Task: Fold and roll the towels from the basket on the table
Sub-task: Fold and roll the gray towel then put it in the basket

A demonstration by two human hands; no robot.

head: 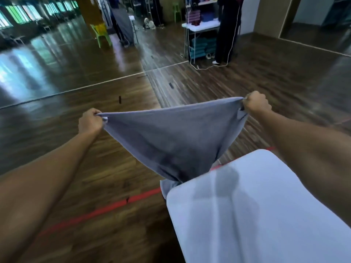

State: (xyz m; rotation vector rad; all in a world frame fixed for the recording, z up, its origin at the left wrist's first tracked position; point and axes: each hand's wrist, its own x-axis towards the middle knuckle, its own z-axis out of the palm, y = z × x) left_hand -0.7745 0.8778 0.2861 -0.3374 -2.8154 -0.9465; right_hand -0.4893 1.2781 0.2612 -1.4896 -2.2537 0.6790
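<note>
Both hands, left hand (90, 121) at nine o'clock, right hand (256, 103) at two, are pinching the grey towel's (171, 137) top corners, arms outstretched, cloth sagging onto the white table (266, 215).

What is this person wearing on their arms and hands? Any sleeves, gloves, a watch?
Nothing that shows. The left forearm and right forearm are bare to the picture's edge, no sleeve in view. The left hand and right hand wear no gloves, and neither wrist carries a watch or band. Rings are too blurred to tell.

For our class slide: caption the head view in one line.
Left hand and right hand grip a grey cloth towel, spread wide, beside a white table.
</note>
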